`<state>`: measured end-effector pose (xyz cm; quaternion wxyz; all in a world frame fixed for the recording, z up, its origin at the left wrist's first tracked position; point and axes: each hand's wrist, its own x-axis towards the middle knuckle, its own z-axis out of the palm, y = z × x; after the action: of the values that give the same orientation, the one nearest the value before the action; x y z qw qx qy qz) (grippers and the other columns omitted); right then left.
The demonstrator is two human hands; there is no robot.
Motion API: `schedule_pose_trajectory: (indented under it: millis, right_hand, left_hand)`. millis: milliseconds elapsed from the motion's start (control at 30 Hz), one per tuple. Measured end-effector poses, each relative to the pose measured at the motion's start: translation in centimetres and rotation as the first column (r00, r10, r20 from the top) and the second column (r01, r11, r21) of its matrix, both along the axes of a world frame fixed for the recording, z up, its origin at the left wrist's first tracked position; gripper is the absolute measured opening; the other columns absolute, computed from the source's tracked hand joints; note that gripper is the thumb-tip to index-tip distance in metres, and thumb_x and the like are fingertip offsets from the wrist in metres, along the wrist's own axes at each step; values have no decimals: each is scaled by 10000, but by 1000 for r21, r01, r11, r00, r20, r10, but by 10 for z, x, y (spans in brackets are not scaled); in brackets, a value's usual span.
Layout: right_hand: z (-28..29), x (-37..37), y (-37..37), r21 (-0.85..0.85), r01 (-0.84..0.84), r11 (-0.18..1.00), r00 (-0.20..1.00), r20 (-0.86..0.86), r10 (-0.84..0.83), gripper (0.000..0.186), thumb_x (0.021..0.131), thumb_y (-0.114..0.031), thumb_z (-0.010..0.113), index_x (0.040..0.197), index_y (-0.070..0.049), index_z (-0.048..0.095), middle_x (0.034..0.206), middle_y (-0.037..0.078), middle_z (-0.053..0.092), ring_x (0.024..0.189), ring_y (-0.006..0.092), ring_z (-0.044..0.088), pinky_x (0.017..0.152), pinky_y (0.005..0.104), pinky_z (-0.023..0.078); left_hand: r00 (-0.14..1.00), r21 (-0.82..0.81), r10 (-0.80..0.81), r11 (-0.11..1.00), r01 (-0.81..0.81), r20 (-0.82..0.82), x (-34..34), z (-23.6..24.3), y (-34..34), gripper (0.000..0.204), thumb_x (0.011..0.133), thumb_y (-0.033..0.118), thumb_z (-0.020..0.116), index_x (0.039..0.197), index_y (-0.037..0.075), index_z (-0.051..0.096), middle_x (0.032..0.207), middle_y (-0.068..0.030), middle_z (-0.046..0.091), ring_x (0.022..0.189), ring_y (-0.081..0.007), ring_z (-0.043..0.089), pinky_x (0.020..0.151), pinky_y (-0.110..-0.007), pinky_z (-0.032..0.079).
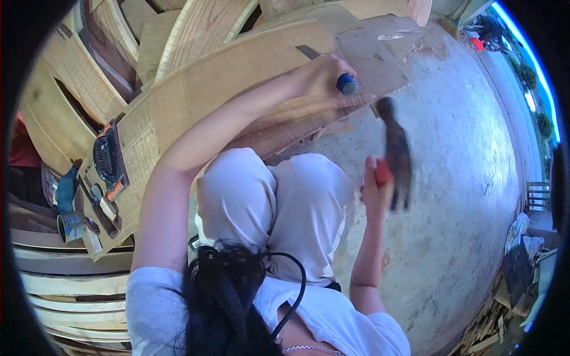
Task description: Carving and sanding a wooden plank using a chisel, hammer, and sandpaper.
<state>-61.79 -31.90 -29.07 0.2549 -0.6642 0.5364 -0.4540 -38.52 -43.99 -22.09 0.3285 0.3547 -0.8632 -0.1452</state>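
My left hand (325, 76) is wrapped round the blue handle of a chisel (347, 85), whose round metal-capped end faces right and toward me. It rests on a wide wooden board (237, 74) near its right end. A dark narrow shape lies just beyond the fist; I cannot tell whether it is the blade or a slot. Lower right, my right hand (377, 193) grips the red handle of a hammer (398, 151). Its dark head is raised over the floor, apart from the chisel and smeared by motion.
My bent knees (273, 196) are close to the board's near edge. On its left end sit a black and orange tool (110, 157) and an open tin can (71, 227). Several planks (77, 77) are stacked at the left. Wood scraps (490, 332) lie on the concrete floor (451, 225) at lower right.
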Motion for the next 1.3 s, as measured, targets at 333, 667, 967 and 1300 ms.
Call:
schedule_pose_trajectory:
  millis: [333,667,967,1300]
  right_hand:
    - [-6,15,-39,-92,-6,996,996,87,14,216,821,-229,602,789,-27,532,569,-15,465,407,83,386,389,260,371]
    - [9,41,-42,250,-3,968,979,198,-48,227,806,-206,614,887,1,567,722,79,545,680,80,462,610,274,421]
    - [16,57,-74,181,-56,982,979,-185,89,241,787,-196,582,832,39,551,580,165,471,553,140,496,550,317,426]
    - [50,4,10,234,-40,971,951,309,-35,304,833,-186,569,578,-88,435,497,-50,368,415,35,331,389,206,250]
  left_hand:
    - [997,-85,69,994,-65,43,19,-16,-27,196,569,127,672,674,24,541,701,-142,577,649,-294,546,573,-367,422]
    - [978,-92,142,987,-128,155,40,-23,-44,266,520,70,671,777,50,603,824,-152,601,819,-314,571,703,-354,450]
    - [996,-63,47,997,-42,78,48,-22,-34,209,550,40,662,745,28,587,734,-143,588,778,-301,572,675,-352,448]
    - [951,-12,-303,952,304,54,-15,15,91,160,612,150,601,715,44,539,715,-132,580,742,-307,574,656,-381,450]
